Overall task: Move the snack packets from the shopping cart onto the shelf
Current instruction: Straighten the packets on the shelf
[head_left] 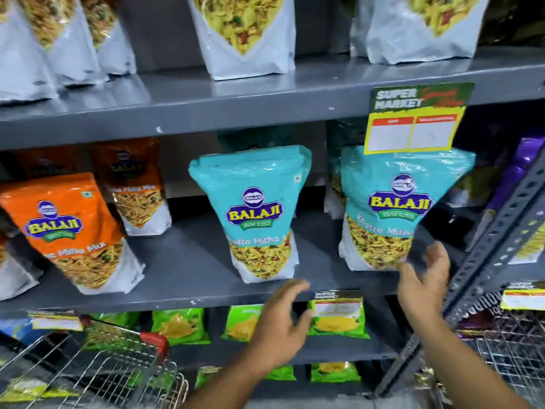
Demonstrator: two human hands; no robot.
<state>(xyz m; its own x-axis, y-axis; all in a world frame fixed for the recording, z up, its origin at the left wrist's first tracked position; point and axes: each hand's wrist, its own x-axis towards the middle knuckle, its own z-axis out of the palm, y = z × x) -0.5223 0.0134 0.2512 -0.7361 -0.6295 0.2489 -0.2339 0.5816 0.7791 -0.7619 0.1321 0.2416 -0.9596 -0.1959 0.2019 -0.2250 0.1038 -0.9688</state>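
Reaching forward, both hands empty, left hand fingers spread, right hand beside teal packet

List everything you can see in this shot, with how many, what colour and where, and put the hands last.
Teal packets: two in front, teal and white, middle shelf, centre and right; more behind, count unclear.
Orange packets: at least three, orange and white, middle shelf, left.
White packets: several, white with a clear window, top shelf.
Green packets: several, green, lower shelves.
Purple packets: count unclear, neighbouring rack, far right.
Price tag: one, yellow and green, top shelf edge, right.
Shopping cart: one, wire with red corners, bottom left.
Left hand: open, empty, below middle shelf edge.
Right hand: open, by the right teal packet's base.
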